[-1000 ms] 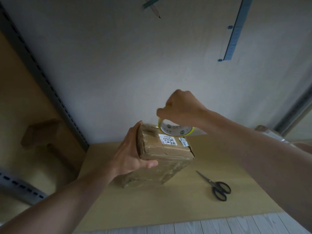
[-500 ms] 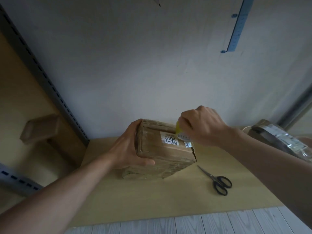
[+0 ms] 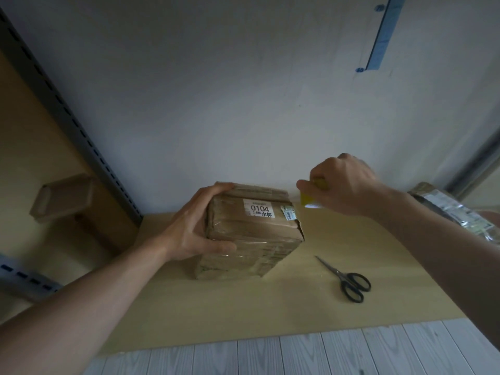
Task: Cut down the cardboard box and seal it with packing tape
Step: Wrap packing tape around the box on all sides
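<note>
On the tan work surface, close against the white wall, the cardboard box stands with its flaps closed and a white label reading 0104 on its top face. Glossy film is visible across its front and lower sides, which suggests tape has been laid there; the top right corner looks ragged. The left hand clasps the box's left side, fingers over the far top edge and thumb along the front, bracing it. The right hand is closed around the roll of packing tape, of which only a yellow rim and a bright patch show; it hangs just beyond the box's top right corner, apart from the cardboard. Whether a strip runs from roll to box cannot be told. The scissors lie shut on the surface, right of the box and clear of both hands.

Judgement: cutting down appears finished and sealing is in hand. The next move calls for keeping the strip taut, pressing it down over the corner, then severing it, which would require freeing a hand for the scissors
</note>
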Tool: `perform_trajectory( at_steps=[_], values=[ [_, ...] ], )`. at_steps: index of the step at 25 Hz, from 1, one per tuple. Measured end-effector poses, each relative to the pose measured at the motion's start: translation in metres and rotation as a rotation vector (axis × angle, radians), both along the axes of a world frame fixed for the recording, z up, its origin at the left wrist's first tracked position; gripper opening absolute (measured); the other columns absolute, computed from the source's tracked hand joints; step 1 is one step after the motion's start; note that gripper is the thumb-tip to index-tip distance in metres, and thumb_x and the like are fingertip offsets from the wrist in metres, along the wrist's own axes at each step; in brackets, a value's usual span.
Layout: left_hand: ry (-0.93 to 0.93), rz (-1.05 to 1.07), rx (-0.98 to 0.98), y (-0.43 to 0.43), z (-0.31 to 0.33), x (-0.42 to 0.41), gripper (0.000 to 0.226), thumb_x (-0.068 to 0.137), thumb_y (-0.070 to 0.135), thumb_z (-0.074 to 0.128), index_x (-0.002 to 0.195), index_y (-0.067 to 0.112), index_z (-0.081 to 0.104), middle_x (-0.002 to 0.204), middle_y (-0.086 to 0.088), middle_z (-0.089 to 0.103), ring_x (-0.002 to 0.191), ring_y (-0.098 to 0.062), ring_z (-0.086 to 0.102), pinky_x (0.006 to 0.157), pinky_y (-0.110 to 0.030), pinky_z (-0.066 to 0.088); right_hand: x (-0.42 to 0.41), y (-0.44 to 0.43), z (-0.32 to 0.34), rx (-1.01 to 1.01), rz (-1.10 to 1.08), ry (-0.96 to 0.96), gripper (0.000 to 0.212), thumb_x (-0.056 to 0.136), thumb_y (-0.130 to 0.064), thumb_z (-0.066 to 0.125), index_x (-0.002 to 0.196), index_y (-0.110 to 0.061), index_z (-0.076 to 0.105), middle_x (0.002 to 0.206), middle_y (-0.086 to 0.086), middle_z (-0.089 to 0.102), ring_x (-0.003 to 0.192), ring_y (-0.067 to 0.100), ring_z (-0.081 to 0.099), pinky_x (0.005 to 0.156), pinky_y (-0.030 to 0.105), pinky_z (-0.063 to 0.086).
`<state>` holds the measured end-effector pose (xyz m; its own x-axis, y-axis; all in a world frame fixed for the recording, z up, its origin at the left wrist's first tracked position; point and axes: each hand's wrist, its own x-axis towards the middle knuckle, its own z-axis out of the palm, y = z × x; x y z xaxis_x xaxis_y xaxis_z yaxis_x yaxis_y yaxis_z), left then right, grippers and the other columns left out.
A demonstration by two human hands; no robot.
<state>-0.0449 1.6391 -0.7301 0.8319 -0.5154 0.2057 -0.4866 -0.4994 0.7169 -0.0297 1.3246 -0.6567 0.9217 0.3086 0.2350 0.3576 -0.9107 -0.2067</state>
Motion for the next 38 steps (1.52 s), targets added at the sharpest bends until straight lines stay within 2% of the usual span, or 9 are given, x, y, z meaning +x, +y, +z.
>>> perform_trajectory(
  at_steps=[5,9,14,20,27,30,32,35,38],
  values=[
    [-0.001,-0.017,0.025,0.010,-0.004,-0.004,0.109,0.065,0.052,0.089,0.154,0.041,0.026,0.151,0.021,0.034,0.141,-0.001,0.036,0.116,-0.026,0.033,0.008,-0.012,-0.022,0.141,0.006,0.104,0.051,0.094,-0.050,0.055,0.054,-0.018,0.054,0.052,0.002,0.052,0.054,0.022,0.052,0.051,0.029,0.035],
    [0.020,0.003,0.017,0.020,-0.008,-0.006,0.110,0.063,0.057,0.086,0.154,0.043,0.026,0.151,0.021,0.034,0.140,0.001,0.036,0.113,-0.016,0.033,0.019,-0.015,-0.035,0.310,0.050,0.150,0.061,0.085,-0.066,0.048,0.054,-0.014,0.055,0.050,-0.002,0.049,0.047,0.013,0.047,0.050,0.028,0.037],
    [0.087,0.064,-0.004,0.033,-0.015,-0.008,0.112,0.060,0.058,0.088,0.152,0.049,0.026,0.152,0.019,0.036,0.139,0.000,0.038,0.114,-0.033,0.038,0.024,-0.021,-0.038,0.492,0.125,0.232,0.056,0.089,-0.051,0.050,0.052,-0.010,0.037,0.050,-0.002,0.030,0.047,0.013,0.029,0.049,0.028,0.024],
    [0.154,0.081,-0.014,0.052,-0.025,-0.007,0.111,0.060,0.054,0.090,0.152,0.048,0.029,0.153,0.016,0.038,0.140,-0.007,0.042,0.115,-0.044,0.041,0.027,-0.023,-0.059,0.334,0.077,0.127,0.051,0.083,-0.046,0.055,0.049,-0.012,0.037,0.048,-0.004,0.026,0.046,0.013,0.026,0.049,0.030,0.025],
    [0.126,0.084,0.008,0.058,-0.028,-0.007,0.110,0.060,0.060,0.088,0.152,0.049,0.028,0.155,0.024,0.033,0.142,-0.002,0.037,0.119,-0.033,0.034,0.039,-0.019,-0.074,0.304,0.083,0.145,0.051,0.084,-0.043,0.063,0.047,-0.014,0.042,0.044,-0.005,0.031,0.043,0.012,0.033,0.048,0.029,0.029],
    [0.150,0.087,0.032,0.059,-0.025,-0.008,0.110,0.059,0.066,0.086,0.151,0.050,0.028,0.154,0.024,0.033,0.141,0.000,0.037,0.118,-0.037,0.036,0.039,-0.014,-0.085,0.316,0.064,0.182,0.053,0.080,-0.049,0.057,0.052,-0.006,0.045,0.048,-0.002,0.033,0.046,0.012,0.030,0.050,0.030,0.028],
    [0.093,0.126,0.172,0.061,-0.014,-0.007,0.112,0.056,0.075,0.081,0.152,0.047,0.029,0.158,0.025,0.020,0.145,0.001,0.028,0.120,-0.043,0.032,0.035,-0.009,-0.095,0.353,0.051,0.210,0.053,0.082,-0.049,0.057,0.053,-0.008,0.039,0.050,-0.003,0.029,0.047,0.012,0.028,0.050,0.031,0.026],
    [-0.085,0.113,0.737,0.043,0.025,-0.001,0.123,0.059,0.082,0.070,0.156,0.027,0.021,0.166,0.016,-0.017,0.154,-0.006,-0.003,0.125,-0.050,0.009,0.030,-0.003,-0.106,0.423,0.042,0.249,0.051,0.087,-0.042,0.062,0.053,-0.018,0.033,0.052,-0.005,0.025,0.047,0.011,0.024,0.049,0.031,0.021],
    [-0.097,-0.005,1.030,-0.020,0.056,0.019,0.141,0.054,0.095,0.060,0.157,0.025,-0.007,0.168,-0.001,-0.016,0.154,-0.015,-0.015,0.121,-0.065,-0.002,0.032,-0.004,-0.106,0.477,-0.020,0.284,0.053,0.090,-0.037,0.065,0.052,-0.018,0.033,0.051,-0.006,0.026,0.047,0.012,0.025,0.050,0.031,0.021]
  ],
)
